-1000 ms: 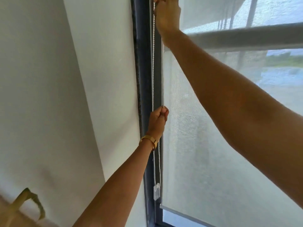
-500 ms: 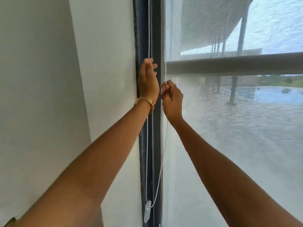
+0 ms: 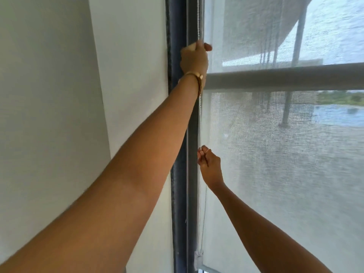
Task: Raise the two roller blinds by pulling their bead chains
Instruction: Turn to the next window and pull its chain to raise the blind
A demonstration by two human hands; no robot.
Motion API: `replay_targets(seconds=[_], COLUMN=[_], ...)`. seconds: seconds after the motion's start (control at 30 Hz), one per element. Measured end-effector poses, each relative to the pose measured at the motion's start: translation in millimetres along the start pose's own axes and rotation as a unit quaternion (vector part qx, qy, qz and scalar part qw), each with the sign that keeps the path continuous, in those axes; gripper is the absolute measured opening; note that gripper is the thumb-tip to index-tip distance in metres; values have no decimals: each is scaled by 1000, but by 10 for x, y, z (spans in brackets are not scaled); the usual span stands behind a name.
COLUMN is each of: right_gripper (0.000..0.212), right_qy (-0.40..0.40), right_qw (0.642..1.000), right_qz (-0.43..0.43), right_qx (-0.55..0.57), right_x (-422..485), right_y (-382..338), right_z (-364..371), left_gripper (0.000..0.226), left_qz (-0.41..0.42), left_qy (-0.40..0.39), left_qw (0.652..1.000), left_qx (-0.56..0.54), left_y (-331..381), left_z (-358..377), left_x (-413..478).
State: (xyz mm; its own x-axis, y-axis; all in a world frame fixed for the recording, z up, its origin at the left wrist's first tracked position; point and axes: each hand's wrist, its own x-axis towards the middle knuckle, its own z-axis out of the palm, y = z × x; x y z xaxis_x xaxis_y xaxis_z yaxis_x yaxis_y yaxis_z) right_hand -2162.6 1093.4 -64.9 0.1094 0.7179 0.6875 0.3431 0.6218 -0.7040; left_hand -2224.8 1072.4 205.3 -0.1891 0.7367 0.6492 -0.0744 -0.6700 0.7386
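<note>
A sheer roller blind [image 3: 275,174] is covering most of the window, its bottom bar [image 3: 208,269] sitting near the lower edge of the view. A white wall [image 3: 59,95] is filling the left side, beside a dark window frame [image 3: 178,134]. The bead chain [image 3: 200,119] is hanging along the blind's left edge. The left hand [image 3: 194,60] is gripping it high up; the right hand [image 3: 208,166] is pinching it well below. The hand-over-hand pull looks under way; the next move probably calls for the left hand drawing down.
</note>
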Motion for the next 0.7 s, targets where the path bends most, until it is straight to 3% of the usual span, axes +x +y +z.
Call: replay_targets(seconds=[0.13,0.2,0.3,0.43,0.53,0.7], right_gripper=[29,30,44,57,53,43], right_qy=[-146,-171,-148,-81,-45,-22], right_qw=[985,977,972,984,983,975], right_qz=[62,85,102,42,-21,-52], right_qx=[65,98,151,155,178,214], right_x=[36,127,405,877,1193,1521], right_y=[-74,-133,-339,-746,-1057,-1518], right_z=[43,35,-50,-194,-242,-193], left_gripper=[39,39,41,41,41,33], left_qz=[70,88,109,115,116,79], left_qy=[35,45,55,66,41,24], left_qw=[996,993,988,987,990,994], left_qx=[50,64,90,94,69,68], left_y=[-240,-352,-558,-903,-1123,-1454], left_z=[-82,-176,-321,-437,-437,-314], left_x=[-29,-43,-138,-355,-566,-904])
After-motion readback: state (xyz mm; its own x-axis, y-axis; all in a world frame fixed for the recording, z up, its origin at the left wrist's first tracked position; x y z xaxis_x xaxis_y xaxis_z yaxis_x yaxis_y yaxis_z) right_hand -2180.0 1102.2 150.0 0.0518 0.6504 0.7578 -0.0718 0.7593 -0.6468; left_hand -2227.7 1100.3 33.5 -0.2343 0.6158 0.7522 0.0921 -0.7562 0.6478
